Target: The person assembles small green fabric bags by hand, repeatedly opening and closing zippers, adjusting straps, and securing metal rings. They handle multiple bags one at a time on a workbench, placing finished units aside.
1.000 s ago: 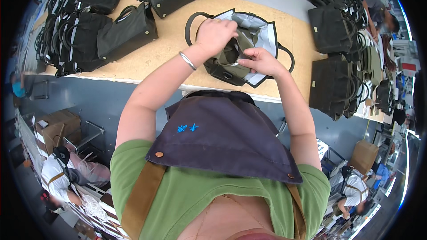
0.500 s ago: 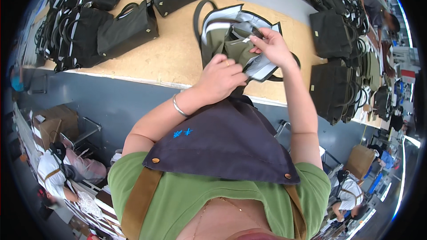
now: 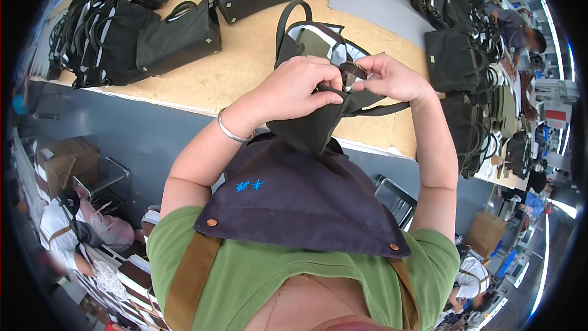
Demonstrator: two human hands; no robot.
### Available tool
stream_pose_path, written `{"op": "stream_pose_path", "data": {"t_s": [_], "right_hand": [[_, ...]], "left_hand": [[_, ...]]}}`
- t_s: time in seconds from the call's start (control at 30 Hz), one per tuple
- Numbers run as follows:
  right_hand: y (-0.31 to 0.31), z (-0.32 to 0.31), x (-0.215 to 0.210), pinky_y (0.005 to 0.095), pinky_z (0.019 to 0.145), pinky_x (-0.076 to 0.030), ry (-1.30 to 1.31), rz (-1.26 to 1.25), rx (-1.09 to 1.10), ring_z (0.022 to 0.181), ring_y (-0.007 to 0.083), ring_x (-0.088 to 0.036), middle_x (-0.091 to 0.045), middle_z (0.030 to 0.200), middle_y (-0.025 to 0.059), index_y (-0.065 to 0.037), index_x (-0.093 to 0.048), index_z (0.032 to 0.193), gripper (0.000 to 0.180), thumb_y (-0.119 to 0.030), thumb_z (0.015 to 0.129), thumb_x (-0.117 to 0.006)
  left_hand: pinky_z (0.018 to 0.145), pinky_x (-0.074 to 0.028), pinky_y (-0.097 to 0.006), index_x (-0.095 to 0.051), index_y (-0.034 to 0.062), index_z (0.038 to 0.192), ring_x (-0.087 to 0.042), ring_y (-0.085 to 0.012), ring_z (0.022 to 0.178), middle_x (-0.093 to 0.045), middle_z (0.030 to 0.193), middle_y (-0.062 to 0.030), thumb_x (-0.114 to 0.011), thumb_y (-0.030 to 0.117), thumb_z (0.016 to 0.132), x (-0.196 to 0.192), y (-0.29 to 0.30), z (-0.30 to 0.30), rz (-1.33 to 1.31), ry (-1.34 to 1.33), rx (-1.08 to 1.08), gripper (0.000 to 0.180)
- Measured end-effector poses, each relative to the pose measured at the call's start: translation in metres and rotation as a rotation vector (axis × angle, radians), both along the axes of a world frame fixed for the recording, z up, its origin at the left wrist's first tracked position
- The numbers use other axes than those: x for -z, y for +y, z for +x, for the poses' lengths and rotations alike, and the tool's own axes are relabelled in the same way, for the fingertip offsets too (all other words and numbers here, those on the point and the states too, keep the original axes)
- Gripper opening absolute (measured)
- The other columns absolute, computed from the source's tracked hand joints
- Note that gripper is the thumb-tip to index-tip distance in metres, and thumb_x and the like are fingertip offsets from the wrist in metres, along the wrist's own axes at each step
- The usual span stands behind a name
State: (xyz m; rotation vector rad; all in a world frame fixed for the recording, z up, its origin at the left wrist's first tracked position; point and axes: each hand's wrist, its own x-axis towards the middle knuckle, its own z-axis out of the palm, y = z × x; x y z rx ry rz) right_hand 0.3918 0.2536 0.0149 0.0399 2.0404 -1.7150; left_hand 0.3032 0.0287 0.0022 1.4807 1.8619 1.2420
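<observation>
Head view | both hands (image 3: 343,86) pinch dark canvas bag (image 3: 309,125) | curved strap

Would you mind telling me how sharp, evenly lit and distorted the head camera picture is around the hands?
Head view: left hand, right hand and the dark olive fabric handbag look sharp, evenly lit, without glare; the pale wooden tabletop edge bows from fisheye distortion; a black border rings the picture; the far right is blurrier.

bag (image 3: 309,125) between hands, workbench (image 3: 245,67) behind
</observation>
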Motion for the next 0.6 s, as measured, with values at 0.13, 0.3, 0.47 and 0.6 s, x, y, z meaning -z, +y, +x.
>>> {"op": "stream_pose_path", "data": {"t_s": [0.13,0.3,0.47,0.6], "right_hand": [[0.006,0.000,0.008,0.0207,0.054,-0.038,-0.024,0.057,-0.048,0.063,0.0020,-0.046,-0.059,0.072,-0.0057,-0.001,-0.067,0.100,0.018,-0.001,0.082,-0.068],[0.002,0.003,-0.013,0.0205,0.052,-0.037,-0.191,0.041,0.024,0.060,0.0027,-0.046,-0.059,0.072,-0.0044,-0.001,-0.067,0.097,0.017,0.001,0.080,-0.068],[0.008,0.007,-0.001,0.0182,0.050,-0.038,-0.066,-0.078,0.009,0.058,0.0013,-0.046,-0.060,0.075,-0.0041,-0.001,-0.066,0.096,0.016,-0.001,0.081,-0.071],[0.001,0.001,-0.015,0.0172,0.056,-0.044,-0.188,0.060,-0.010,0.064,0.0006,-0.052,-0.063,0.080,-0.0026,-0.001,-0.067,0.097,0.017,0.004,0.081,-0.068]], "left_hand": [[0.076,-0.048,-0.038,-0.061,0.0031,0.086,-0.060,-0.0272,0.082,-0.062,0.101,-0.0102,-0.072,0.015,0.080,0.004,0.003,0.000,0.079,0.077,0.007,0.017],[0.071,-0.046,-0.040,-0.059,0.0034,0.085,-0.061,-0.0309,0.082,-0.063,0.090,-0.0095,-0.069,0.016,0.082,0.001,0.008,-0.003,-0.049,0.107,0.096,0.017],[0.068,-0.045,-0.039,-0.061,0.0039,0.084,-0.060,-0.0297,0.077,-0.061,0.082,-0.0088,-0.070,0.016,0.081,0.002,0.011,-0.005,-0.022,0.061,0.106,0.015],[0.067,-0.045,-0.038,-0.066,0.0042,0.085,-0.059,-0.0272,0.073,-0.059,0.080,-0.0089,-0.072,0.016,0.080,0.008,0.012,-0.002,0.068,0.053,0.076,0.014]]}}
